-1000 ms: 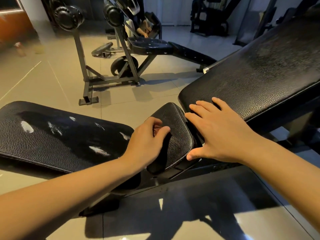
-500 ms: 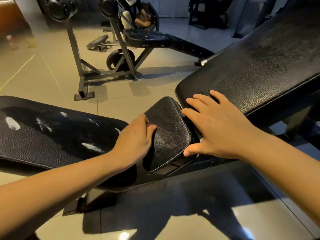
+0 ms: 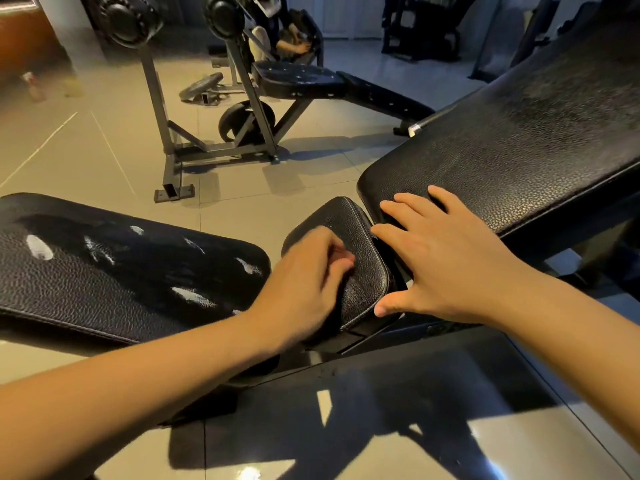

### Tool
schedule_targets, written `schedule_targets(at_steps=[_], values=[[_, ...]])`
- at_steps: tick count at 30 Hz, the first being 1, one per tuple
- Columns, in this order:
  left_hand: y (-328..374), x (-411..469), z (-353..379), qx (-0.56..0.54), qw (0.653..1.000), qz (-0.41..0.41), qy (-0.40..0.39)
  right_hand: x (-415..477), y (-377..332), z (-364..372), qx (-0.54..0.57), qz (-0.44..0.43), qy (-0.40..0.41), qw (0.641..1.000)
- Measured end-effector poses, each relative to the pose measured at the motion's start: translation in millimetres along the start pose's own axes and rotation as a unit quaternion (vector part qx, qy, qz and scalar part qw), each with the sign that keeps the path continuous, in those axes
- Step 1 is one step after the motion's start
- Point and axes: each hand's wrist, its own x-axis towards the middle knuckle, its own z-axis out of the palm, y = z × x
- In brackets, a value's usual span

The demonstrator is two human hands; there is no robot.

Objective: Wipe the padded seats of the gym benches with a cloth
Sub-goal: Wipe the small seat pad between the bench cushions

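A small black leather seat pad sits between a flat black pad with pale wet streaks on the left and a tilted backrest pad on the right. My left hand lies on the small pad's near left side, blurred, its fingers curled around what looks like a dark cloth, which is mostly hidden under the hand. With its fingers spread flat, my right hand rests across the gap between the small pad and the backrest.
Another black bench on a grey steel frame stands on the tiled floor behind, with a weight plate under it and another plate on the floor. A seated person is partly visible at the back. More machines stand at the far right.
My left hand slid to the pad's left edge, then back onto the small pad, in a rubbing motion. My right hand stayed flat in the same place.
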Motion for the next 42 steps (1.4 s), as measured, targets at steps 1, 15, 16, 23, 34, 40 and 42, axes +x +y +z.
schedule_targets(at_steps=[1,15,16,23,34,40,42], values=[[9,-8,-1,-0.009,0.998,0.055,-0.022,0,0,0,0.000,0.000,0.003,1.000],[15,-2,8,0.027,0.996,0.080,-0.014,2,1,8,-0.001,-0.001,0.029,1.000],[4,7,7,0.048,0.997,0.061,-0.006,2,1,9,-0.003,-0.001,0.033,0.999],[-20,41,8,0.092,0.991,-0.088,0.034,2,0,8,-0.003,0.003,0.028,1.000],[-34,49,-2,0.091,0.994,-0.054,-0.013,2,0,11,-0.008,0.002,0.044,0.999],[-27,47,-2,0.087,0.995,0.018,-0.037,5,1,14,-0.005,-0.005,0.059,0.998],[-47,72,-6,0.103,0.990,-0.094,-0.021,7,-1,12,-0.005,-0.007,0.054,0.998]])
